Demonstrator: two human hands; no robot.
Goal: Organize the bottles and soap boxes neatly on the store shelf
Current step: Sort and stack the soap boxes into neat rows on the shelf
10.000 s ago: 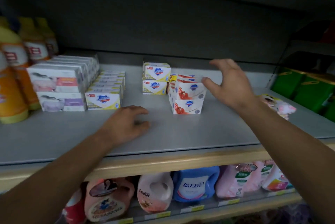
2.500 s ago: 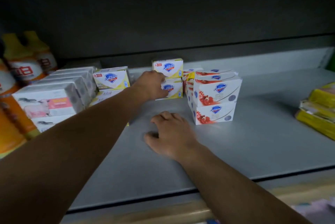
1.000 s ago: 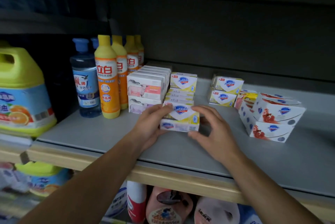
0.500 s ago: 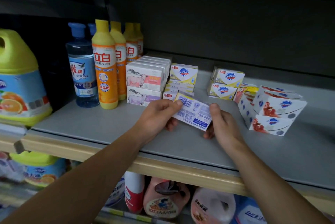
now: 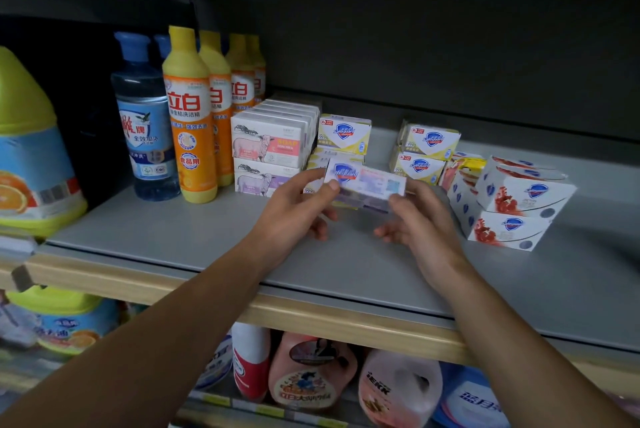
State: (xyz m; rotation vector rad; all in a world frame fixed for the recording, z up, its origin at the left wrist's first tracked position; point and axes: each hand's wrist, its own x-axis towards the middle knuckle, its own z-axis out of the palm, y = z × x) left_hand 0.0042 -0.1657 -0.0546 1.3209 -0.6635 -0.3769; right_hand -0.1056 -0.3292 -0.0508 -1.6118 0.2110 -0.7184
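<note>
Both hands hold one yellow-and-white soap box [image 5: 366,185] a little above the grey shelf [image 5: 214,237]. My left hand [image 5: 294,206] pinches its left end and my right hand [image 5: 415,216] grips its right end. Behind it lies a row of matching yellow soap boxes [image 5: 344,136]. Two more yellow boxes [image 5: 427,154] are stacked further right. White boxes with sheep pictures [image 5: 270,150] sit to the left, and red-and-white soap boxes [image 5: 512,206] to the right. Orange dish-soap bottles [image 5: 188,116] and a blue bottle [image 5: 142,116] stand at the left.
A large yellow-capped jug [image 5: 31,150] stands at the far left on a neighbouring shelf. Detergent bottles [image 5: 311,372] fill the shelf below. The wooden front edge [image 5: 311,316] of the shelf runs under my forearms. The dark back wall closes off the rear.
Half a second ago the box showed its barcode side, tilted; now it is turned with its logo face up. Both hands have kept hold of it.
</note>
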